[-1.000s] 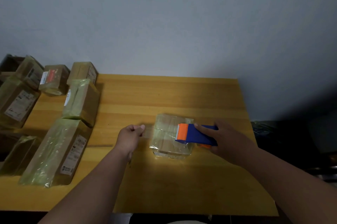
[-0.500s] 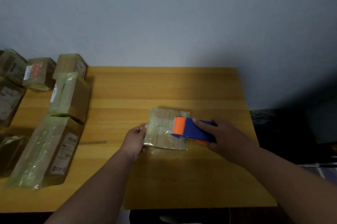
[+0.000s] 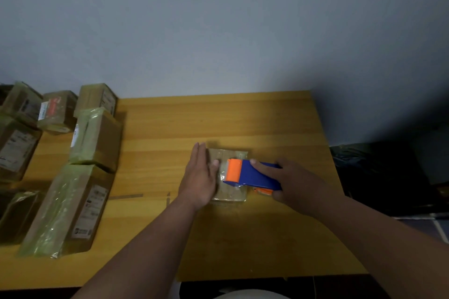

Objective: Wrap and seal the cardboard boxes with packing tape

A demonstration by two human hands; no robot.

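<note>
Head view: two bare forearms reach up from the bottom edge over the yellow worktop (image 3: 243,238). At centre frame lies a small box (image 3: 230,191), glossy with tape. The left hand (image 3: 198,177) lies flat on the box's left side, fingers straight and together, thumb on the top face, grasping nothing. The right hand (image 3: 296,184) has its fingers curled round a blue and orange dispenser (image 3: 247,174), whose orange end rests on the box top. Farther off, along the left edge of the frame, wrapped parcels (image 3: 94,138) crowd the worktop up to the grey wall (image 3: 218,31).
</note>
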